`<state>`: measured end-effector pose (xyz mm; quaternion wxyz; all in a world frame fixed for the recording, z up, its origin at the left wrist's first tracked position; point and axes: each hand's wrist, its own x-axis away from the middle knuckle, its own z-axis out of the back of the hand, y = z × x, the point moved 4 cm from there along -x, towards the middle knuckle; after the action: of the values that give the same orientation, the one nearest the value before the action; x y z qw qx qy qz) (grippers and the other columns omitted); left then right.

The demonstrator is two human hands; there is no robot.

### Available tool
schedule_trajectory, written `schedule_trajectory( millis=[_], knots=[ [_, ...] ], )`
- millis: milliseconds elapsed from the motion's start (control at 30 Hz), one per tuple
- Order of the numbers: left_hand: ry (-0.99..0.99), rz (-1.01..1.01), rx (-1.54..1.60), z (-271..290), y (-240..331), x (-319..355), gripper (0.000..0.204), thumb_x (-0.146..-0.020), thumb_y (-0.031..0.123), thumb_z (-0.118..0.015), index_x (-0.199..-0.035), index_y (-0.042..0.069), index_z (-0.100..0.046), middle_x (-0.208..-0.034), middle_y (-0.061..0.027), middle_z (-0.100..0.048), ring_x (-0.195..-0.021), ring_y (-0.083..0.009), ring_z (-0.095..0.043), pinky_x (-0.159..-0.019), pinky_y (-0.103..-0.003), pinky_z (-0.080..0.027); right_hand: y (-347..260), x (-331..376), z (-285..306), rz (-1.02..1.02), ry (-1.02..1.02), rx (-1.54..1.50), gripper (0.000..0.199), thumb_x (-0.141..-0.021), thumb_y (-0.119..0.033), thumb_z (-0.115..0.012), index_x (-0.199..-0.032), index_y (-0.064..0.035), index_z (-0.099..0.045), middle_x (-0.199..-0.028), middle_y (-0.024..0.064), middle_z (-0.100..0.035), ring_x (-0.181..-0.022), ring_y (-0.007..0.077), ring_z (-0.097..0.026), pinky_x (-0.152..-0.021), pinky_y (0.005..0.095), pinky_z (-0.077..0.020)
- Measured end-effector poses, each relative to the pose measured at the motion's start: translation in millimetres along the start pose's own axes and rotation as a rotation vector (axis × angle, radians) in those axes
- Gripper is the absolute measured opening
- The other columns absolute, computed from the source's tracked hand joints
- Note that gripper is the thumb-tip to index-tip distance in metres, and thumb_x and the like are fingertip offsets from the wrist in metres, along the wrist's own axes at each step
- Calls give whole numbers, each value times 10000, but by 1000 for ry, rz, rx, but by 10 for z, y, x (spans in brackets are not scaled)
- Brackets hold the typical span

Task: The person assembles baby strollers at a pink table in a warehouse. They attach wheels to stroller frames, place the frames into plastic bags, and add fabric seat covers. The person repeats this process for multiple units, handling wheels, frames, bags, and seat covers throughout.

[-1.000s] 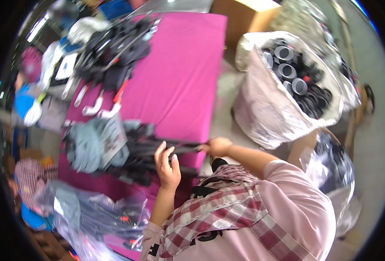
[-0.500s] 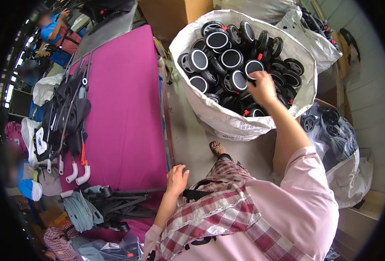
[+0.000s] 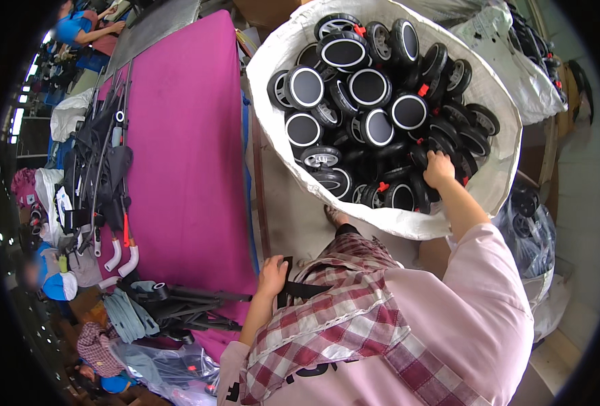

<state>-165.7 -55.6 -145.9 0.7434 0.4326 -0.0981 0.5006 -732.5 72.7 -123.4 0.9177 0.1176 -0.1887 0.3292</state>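
A big white woven sack [image 3: 513, 115] stands ahead, filled with black wheels with pale rings and small red parts. My right hand [image 3: 439, 169] is down among them at the sack's near right side. Its fingers are bent onto the edge of a black wheel [image 3: 418, 155], and the fingertips are partly hidden. At my waist, beside the table edge, my left hand [image 3: 273, 275] is closed around the end of a black strap [image 3: 305, 290].
To the left runs a long table with a magenta cover [image 3: 185, 135]. Folded dark frames with white curved handles [image 3: 129, 260] lie along it. Plastic-wrapped wheels [image 3: 527, 223] stand at the right, another sack [image 3: 503, 61] behind. A person in blue [image 3: 76, 30] works at far left.
My right hand has moved nearer and to the right, deeper among the wheels. The left hand has gone from loosely spread fingers to closed on the strap. The view has shifted.
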Motion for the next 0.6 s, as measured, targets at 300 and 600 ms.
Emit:
schedule_trajectory(
  millis=[300, 600],
  knots=[
    [190, 27, 31, -204, -329, 604, 338, -905, 209, -670, -1202, 53, -624, -1185, -213, -605, -1144, -426, -571, -975, -482, -474, -443, 57, 1094, 118, 227, -633, 580, -736, -150, -763, -1260, 33, -595, -1198, 219, -674, -1088, 357, -668, -969, 394, -517],
    [1112, -423, -42, 1233, 501, 1593, 836, -801, 150, -803, -1495, 61, -345, -1539, -319, -297, -1396, -524, -334, -1140, -593, -306, -3522, 2001, 1650, 956, -170, -1611, 406, -889, -50, -673, -1279, 28, -594, -1209, 101, -691, -1089, 184, -651, -987, 341, -496]
  ],
)
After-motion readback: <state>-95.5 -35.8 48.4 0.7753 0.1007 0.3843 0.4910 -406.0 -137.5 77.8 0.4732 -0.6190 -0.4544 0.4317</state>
